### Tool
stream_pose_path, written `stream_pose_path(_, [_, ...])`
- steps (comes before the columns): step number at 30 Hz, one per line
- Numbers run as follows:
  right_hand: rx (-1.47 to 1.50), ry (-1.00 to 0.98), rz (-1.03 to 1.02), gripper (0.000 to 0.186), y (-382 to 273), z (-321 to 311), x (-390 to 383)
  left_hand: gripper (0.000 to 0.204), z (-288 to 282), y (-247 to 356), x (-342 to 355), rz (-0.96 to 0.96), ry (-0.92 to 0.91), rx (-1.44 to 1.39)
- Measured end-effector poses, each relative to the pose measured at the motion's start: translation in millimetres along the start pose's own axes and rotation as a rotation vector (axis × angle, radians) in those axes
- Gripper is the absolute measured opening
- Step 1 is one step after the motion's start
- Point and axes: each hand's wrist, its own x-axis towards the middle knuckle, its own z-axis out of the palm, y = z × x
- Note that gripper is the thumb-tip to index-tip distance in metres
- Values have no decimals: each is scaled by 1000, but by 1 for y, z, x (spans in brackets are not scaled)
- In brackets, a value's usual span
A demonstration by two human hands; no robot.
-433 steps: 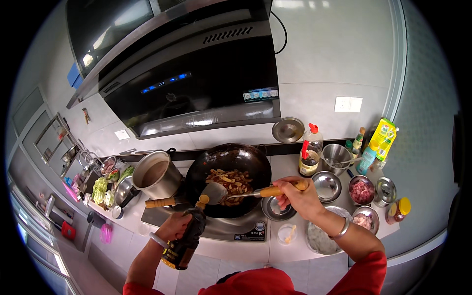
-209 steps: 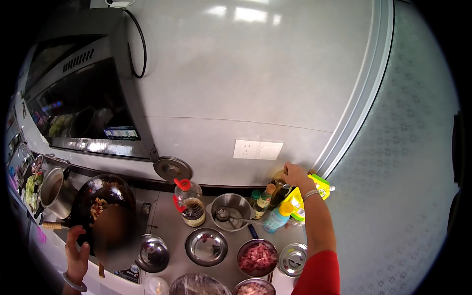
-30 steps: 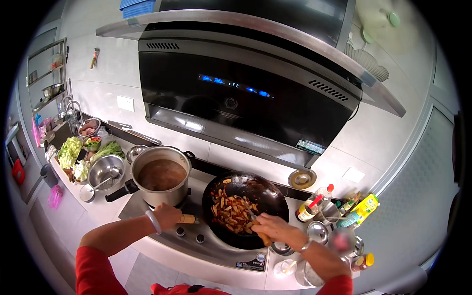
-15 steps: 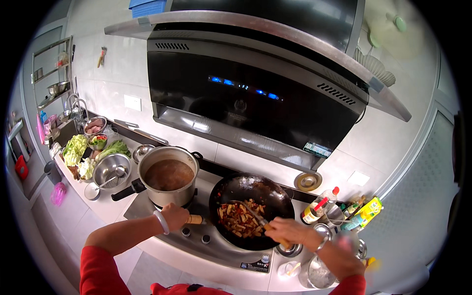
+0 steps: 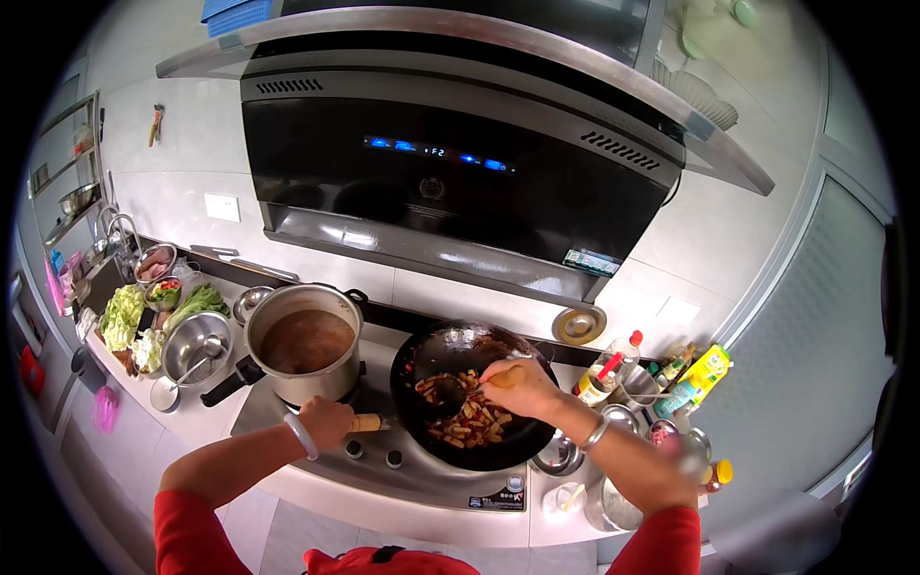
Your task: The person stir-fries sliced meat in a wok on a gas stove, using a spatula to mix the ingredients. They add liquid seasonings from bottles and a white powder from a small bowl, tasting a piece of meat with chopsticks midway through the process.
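Observation:
My left hand (image 5: 326, 423) is closed around the wooden handle (image 5: 367, 423) of a black wok (image 5: 436, 349). Pale strips of food (image 5: 479, 420) mixed with red pieces lie in the wok, over its bottom. My right hand (image 5: 525, 391) is above the wok's right side, gripping a ladle (image 5: 445, 395) by its wooden handle. The ladle's dark, round bowl rests among the food at the left. To the left of the wok, a large metal pot (image 5: 305, 387) of brown liquid stands on the stove, its black handle pointing toward the front left.
Left of the pot are a steel bowl (image 5: 222, 337) with a spoon and leafy vegetables (image 5: 123, 316). Right of the wok stand bottles (image 5: 596, 383), a yellow package (image 5: 706, 374) and several small bowls. A black range hood (image 5: 450, 192) overhangs the stove (image 5: 316, 450).
My right hand has moved up and left over the wok, swinging the ladle's bowl into the left of the food. My left hand keeps its grip. The whole view has shifted slightly.

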Motion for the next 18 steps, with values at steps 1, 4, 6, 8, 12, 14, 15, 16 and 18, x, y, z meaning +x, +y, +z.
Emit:
stream_pose_path(1, [-125, 96, -29, 15, 14, -6, -3, 20, -1, 0, 3, 12, 10, -8])
stream_pose_path(4, [-39, 303, 222, 18, 26, -42, -14, 18, -2, 0, 0, 13, 18, -33])
stream_pose_path(6, [269, 344, 603, 23, 4, -79, -26, 17, -3, -1, 0, 17, 27, -37])
stream_pose_path(8, [240, 376, 713, 26, 10, -97, -37, 17, -1, -2, 1, 18, 34, -22])
stream_pose_path(12, [175, 285, 787, 28, 12, -85, -50, 17, 1, -4, 1, -16, 8, -20])
stream_pose_path(14, [392, 415, 808, 27, 27, -48, -55, 17, -2, -4, 1, -5, -1, -28])
stream_pose_path(15, [498, 488, 819, 26, 33, -27, -58, 17, -4, -3, 2, 7, -1, -29])
stream_pose_path(16, [606, 553, 792, 24, 44, -6, -59, 17, -3, -3, 4, 14, 0, -43])
stream_pose_path(18, [770, 666, 722, 18, 52, 18, -47, 18, 1, -6, 7, 12, -2, -63])
